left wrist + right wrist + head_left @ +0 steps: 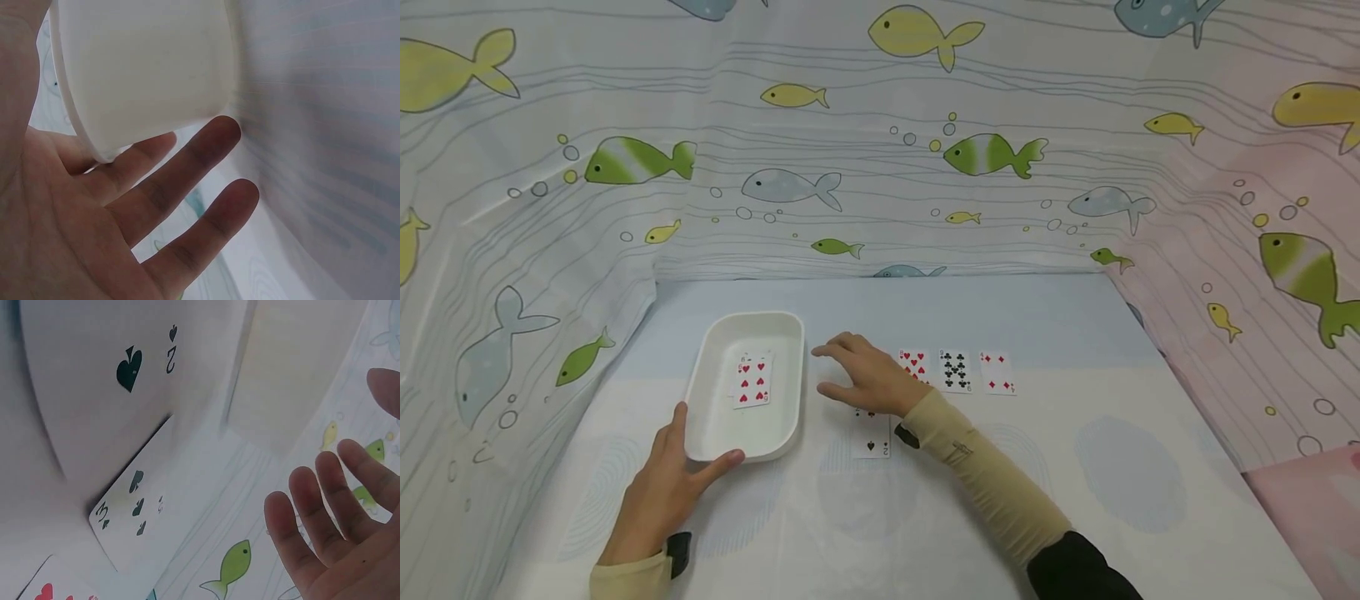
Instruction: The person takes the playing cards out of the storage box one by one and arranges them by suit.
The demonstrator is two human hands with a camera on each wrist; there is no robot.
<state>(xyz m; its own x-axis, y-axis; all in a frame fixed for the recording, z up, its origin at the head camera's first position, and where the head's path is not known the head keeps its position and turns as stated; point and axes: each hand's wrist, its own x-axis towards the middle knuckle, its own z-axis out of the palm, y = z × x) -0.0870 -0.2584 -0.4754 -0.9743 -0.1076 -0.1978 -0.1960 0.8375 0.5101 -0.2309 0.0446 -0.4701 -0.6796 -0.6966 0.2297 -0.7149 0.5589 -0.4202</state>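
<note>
White and shallow, the tray [715,437] stands left of the face-up cards. The left hand [662,479] braces its near-left corner, fingers straight and spread, thumb at the near rim. The right hand [867,375] hovers just beyond the tray's right side — fingers slightly apart, pinching nothing. Good handling calls for a steady, level tray and a light pinch on each card's edge, leaving its neighbours unmoved. Inside the tray lies a six of hearts [752,386], with the edge of at least one card showing behind it. Outside lie the two of spades [871,446], three of spades [134,506], a hearts card [914,362], nine of clubs [955,372] and four of diamonds [997,374].
</note>
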